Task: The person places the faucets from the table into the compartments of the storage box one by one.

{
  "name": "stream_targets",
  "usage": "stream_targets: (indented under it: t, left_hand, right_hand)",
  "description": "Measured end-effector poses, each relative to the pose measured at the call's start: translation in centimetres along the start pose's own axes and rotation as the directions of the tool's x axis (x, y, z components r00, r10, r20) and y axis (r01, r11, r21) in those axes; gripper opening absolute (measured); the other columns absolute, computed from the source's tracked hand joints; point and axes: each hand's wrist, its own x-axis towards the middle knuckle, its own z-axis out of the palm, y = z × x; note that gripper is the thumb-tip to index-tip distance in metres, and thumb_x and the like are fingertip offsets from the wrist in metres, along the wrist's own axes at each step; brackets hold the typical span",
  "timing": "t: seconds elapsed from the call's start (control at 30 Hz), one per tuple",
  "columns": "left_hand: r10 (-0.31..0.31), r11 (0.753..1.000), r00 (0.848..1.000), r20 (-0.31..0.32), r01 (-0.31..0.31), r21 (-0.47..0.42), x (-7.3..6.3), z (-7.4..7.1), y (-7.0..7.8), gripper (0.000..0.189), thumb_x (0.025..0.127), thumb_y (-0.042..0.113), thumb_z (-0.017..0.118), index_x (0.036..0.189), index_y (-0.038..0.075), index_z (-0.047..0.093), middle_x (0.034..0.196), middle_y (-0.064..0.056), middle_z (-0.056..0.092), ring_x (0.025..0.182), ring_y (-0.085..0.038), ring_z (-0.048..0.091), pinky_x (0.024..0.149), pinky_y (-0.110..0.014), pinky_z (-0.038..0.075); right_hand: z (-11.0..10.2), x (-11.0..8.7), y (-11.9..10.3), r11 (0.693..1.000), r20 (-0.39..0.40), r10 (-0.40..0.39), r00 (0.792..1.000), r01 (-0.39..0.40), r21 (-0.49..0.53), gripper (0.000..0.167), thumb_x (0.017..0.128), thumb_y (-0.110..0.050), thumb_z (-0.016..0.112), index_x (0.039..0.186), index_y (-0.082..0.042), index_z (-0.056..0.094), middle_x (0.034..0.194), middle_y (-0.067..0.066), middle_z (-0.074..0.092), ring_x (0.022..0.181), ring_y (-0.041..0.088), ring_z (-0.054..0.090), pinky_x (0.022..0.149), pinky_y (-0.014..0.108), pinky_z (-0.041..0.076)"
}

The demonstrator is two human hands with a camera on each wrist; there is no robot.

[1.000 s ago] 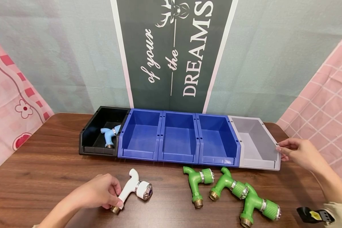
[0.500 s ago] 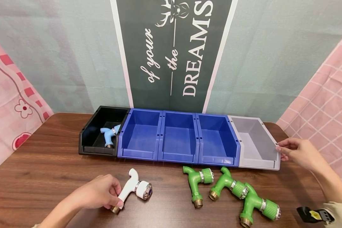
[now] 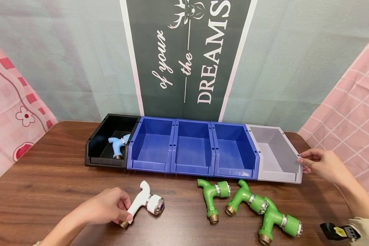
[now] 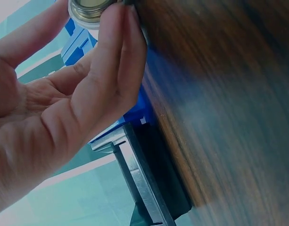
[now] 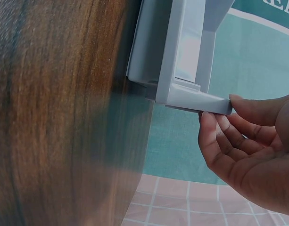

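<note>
My left hand (image 3: 106, 208) pinches the white faucet (image 3: 138, 201) near its brass threaded end, at the front left of the table. In the left wrist view that brass thread (image 4: 90, 12) shows between thumb and fingers. At the far right, my right hand (image 3: 327, 165) grips the side rim of the grey bin (image 3: 281, 176). Seen from the right wrist, the thumb lies on one side of that rim and the fingertips (image 5: 208, 117) on the other. Three green faucets (image 3: 211, 200), (image 3: 243, 196), (image 3: 272, 217) lie before the bins. A light blue faucet (image 3: 117, 147) sits inside the black bin (image 3: 106, 162).
Three blue bins (image 3: 149, 166), (image 3: 192, 169), (image 3: 235, 173) stand in a row between the black and grey ones, on the wooden table (image 3: 49, 177). A curtain (image 3: 279, 68) hangs behind. A black strap (image 3: 339, 232) lies by the right sleeve.
</note>
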Motion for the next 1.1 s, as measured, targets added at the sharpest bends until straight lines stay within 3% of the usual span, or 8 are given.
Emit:
stream_targets:
  t: [0.8, 1.1]
  left_hand:
    - [0.042, 0.995, 0.999, 0.035, -0.038, -0.091, -0.04, -0.35, -0.29, 0.013, 0.073, 0.006, 0.072, 0.076, 0.004, 0.059, 0.063, 0.002, 0.059, 0.053, -0.01, 0.051, 0.047, -0.023, 0.043]
    - [0.07, 0.995, 0.998, -0.002, -0.07, -0.07, -0.02, -0.49, -0.45, 0.011, 0.074, 0.006, 0.072, 0.077, 0.004, 0.061, 0.063, 0.003, 0.058, 0.054, -0.007, 0.051, 0.048, -0.023, 0.045]
  right_hand:
    - [0.06, -0.11, 0.44, 1.0, -0.004, -0.005, 1.0, 0.005, -0.008, 0.017, 0.087, 0.004, 0.055, 0.09, 0.021, 0.053, 0.062, -0.003, 0.062, 0.049, 0.009, 0.057, 0.045, 0.024, 0.05]
    - [0.11, -0.09, 0.09, 1.0, -0.003, 0.002, 1.0, -0.002, -0.011, 0.016, 0.087, 0.006, 0.054, 0.089, 0.022, 0.053, 0.062, -0.004, 0.061, 0.049, 0.007, 0.057, 0.045, 0.022, 0.049]
